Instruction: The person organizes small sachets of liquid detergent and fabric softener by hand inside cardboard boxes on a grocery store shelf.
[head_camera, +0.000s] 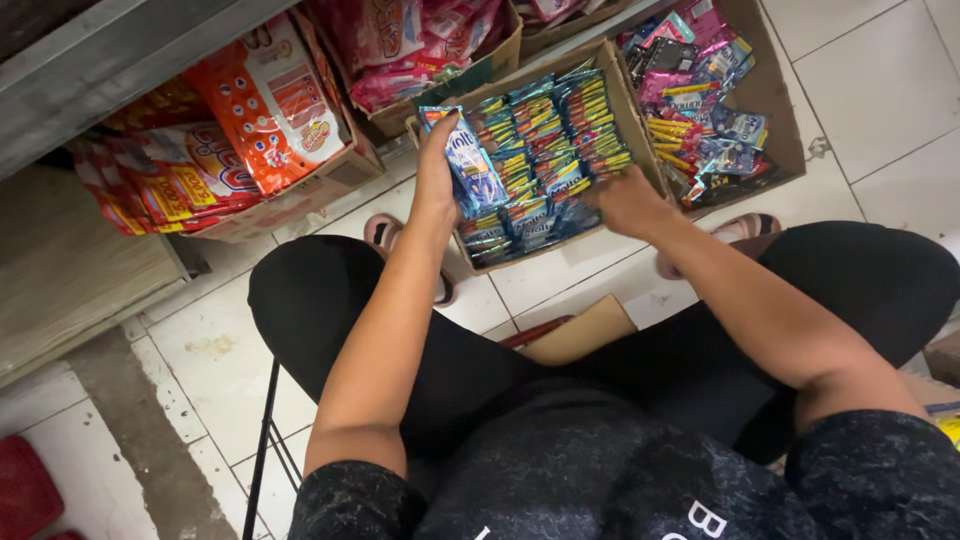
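My left hand (436, 170) grips a small stack of blue sachets (466, 158) and holds it upright at the left end of an open cardboard box (628, 110) on the floor. The box is packed with rows of blue, yellow and green sachets (548, 140). My right hand (622, 202) reaches into the near right part of the same box, with its fingers down among the sachets. Whether it grips any I cannot tell.
A second cardboard box (770, 90) of mixed pink and blue packets lies to the right. Orange and red snack bags (262, 100) fill a box at the left under a shelf. Another box holds pink packets (410, 45) behind. I sit on a stool over white tiles.
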